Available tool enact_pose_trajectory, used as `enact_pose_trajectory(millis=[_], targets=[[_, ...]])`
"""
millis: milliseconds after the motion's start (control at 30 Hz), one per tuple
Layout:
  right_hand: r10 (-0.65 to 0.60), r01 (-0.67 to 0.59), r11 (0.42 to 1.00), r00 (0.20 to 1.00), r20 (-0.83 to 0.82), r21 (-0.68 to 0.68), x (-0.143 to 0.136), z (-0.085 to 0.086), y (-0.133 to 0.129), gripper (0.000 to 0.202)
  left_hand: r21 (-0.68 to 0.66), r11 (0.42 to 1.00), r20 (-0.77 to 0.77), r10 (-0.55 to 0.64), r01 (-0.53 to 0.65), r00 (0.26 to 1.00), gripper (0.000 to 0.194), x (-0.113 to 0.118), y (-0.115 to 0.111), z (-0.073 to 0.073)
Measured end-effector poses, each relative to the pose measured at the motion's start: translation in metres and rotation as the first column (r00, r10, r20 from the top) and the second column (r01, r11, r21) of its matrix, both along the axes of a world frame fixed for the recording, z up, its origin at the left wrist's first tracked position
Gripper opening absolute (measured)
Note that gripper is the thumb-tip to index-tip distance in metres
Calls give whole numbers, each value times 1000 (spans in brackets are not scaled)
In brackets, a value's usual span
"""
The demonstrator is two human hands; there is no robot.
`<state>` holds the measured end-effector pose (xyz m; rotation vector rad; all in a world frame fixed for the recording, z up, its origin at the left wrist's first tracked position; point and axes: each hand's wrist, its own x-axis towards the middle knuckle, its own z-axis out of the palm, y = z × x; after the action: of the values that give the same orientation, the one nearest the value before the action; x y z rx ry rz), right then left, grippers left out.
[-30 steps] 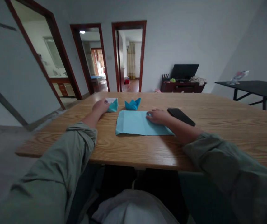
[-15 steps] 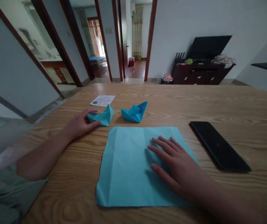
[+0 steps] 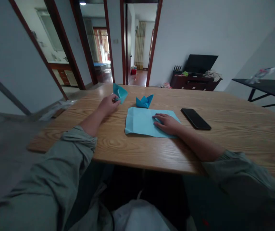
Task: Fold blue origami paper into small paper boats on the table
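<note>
A light blue paper boat point(image 3: 120, 93) is pinched in my left hand point(image 3: 109, 104), tilted up at the far left part of the table. Under my right hand point(image 3: 166, 123) lies a creased light blue sheet of paper point(image 3: 142, 122); the fingers rest spread and flat on its right side. Just beyond the sheet stands a second, deeper blue paper boat point(image 3: 144, 101), touched by neither hand.
A black phone point(image 3: 195, 118) lies on the wooden table point(image 3: 128, 150), right of the sheet. The table's front edge is near my lap. Behind are a dark cabinet with a television point(image 3: 200, 64), doorways, and a black side table point(image 3: 267, 86) at right.
My left hand has lifted and tilted the light blue boat, which lay on the table before. The right hand stays on the sheet. The view has pulled back, showing my lap and sleeves.
</note>
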<state>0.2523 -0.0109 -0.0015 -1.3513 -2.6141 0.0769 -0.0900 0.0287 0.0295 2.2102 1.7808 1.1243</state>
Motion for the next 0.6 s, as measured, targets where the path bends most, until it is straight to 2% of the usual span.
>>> enact_pose_trajectory(millis=[100,200,267,367,467,600], targets=[[18,-18,999,1000,6,27,-1,0,0,50,118,990,115,-93,79,989,25,27,-21,15],[57,-56,998,998,-15,34,3,1,2,48,190,961,146,-229,199,963,24,67,-33,23],[67,-66,997,997,-35,35,8,4,3,47,187,942,119,-304,279,945,23,95,-36,23],[12,-8,999,997,-78,54,15,10,3,46,131,922,74,-376,364,924,28,127,-36,15],[-27,31,999,994,-102,32,22,14,2,41,91,923,-2,-376,374,927,36,143,-33,3],[-94,92,996,987,-133,-21,27,16,-2,37,35,934,-69,-352,355,933,35,143,-33,-2]])
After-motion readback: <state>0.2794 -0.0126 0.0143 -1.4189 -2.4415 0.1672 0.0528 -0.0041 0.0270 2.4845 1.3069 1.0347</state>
